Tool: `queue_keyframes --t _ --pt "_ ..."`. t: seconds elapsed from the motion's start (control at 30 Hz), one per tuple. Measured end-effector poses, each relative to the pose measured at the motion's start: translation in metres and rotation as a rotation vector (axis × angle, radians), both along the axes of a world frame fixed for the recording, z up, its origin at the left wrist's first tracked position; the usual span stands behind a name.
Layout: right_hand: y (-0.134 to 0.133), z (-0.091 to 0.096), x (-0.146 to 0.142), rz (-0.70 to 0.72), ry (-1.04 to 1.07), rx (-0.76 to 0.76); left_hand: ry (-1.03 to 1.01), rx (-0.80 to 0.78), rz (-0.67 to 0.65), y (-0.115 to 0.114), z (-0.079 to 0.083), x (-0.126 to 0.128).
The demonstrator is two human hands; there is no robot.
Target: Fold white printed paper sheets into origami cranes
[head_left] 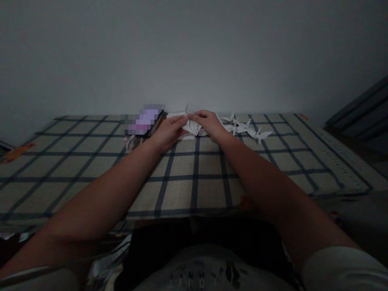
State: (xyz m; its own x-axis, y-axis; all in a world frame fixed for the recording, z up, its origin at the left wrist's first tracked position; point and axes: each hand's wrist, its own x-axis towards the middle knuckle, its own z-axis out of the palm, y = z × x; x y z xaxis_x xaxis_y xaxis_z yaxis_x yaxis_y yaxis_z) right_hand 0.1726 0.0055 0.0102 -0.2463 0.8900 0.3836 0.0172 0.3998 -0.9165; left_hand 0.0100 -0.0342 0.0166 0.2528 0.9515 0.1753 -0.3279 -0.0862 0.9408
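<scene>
Head view: both bare hands meet over a piece of folded paper (pixel 194 128) near the far edge of the table, close to the wall (pixel 194 52). The left hand (pixel 169 130) and the right hand (pixel 209 121) each pinch it between thumb and fingers, their tips almost touching.

The main risk looks to be tearing: if the two hands pull apart unevenly, the thin paper could rip at a crease. Pressing hard on a misaligned layer could set a crooked fold, and the dim light makes that easier to miss. The white paper birds (pixel 241 128) sit just beyond the right wrist, so a sideways sweep could crush or scatter them.

The folded paper is white and matte, with angular flaps and one tip standing up; the birds have sharp points and stiff-looking wings. By the left hand lies a smooth, flat phone (pixel 147 121), with a thin looped cord (pixel 130 142) beside it. The tablecloth (pixel 180 186) is checked in dark lines, with a woven look and slight wrinkles.
</scene>
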Motion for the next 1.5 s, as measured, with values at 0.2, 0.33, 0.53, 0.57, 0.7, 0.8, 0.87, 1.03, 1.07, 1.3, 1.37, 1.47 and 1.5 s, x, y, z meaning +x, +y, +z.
queue_keyframes --t 0.2,0.33,0.53,0.57,0.7,0.8,0.87,1.03,1.07,1.3,1.37,1.47,1.5 --pt "0.007 -0.005 0.002 0.085 0.036 -0.041 0.032 0.044 0.035 0.004 0.000 -0.005" --pt "0.011 -0.007 0.004 0.092 0.028 -0.036 0.078 0.037 0.062 0.008 -0.002 -0.009" --pt "0.008 -0.005 0.004 0.119 0.012 -0.023 0.169 0.036 0.155 0.014 -0.006 -0.015" --pt "0.008 -0.005 0.004 0.119 0.007 -0.021 0.177 0.043 0.170 0.015 -0.007 -0.016" --pt "0.007 -0.005 0.002 0.109 -0.016 -0.019 0.190 0.043 0.208 0.015 -0.007 -0.016" --pt "0.008 -0.007 0.001 0.070 0.007 -0.017 0.130 0.021 0.180 0.013 -0.006 -0.013" --pt "0.010 -0.008 0.002 0.038 0.040 -0.009 0.083 0.009 0.126 0.011 -0.005 -0.010" --pt "0.015 -0.009 0.006 0.047 0.097 -0.032 0.071 0.047 0.041 0.007 -0.002 -0.007" --pt "0.015 -0.008 0.006 0.048 0.098 -0.037 0.070 0.048 0.043 0.007 -0.001 -0.007" --pt "0.011 -0.006 0.004 0.022 0.056 -0.001 0.210 0.064 0.147 0.010 -0.001 -0.013" --pt "0.009 -0.005 0.003 0.017 0.038 0.007 0.253 0.099 0.205 0.010 -0.002 -0.014" --pt "0.007 -0.005 0.003 0.016 0.024 0.024 0.268 0.122 0.265 0.010 -0.003 -0.012" --pt "0.007 -0.005 0.003 0.018 0.025 0.029 0.263 0.123 0.279 0.009 -0.003 -0.011"
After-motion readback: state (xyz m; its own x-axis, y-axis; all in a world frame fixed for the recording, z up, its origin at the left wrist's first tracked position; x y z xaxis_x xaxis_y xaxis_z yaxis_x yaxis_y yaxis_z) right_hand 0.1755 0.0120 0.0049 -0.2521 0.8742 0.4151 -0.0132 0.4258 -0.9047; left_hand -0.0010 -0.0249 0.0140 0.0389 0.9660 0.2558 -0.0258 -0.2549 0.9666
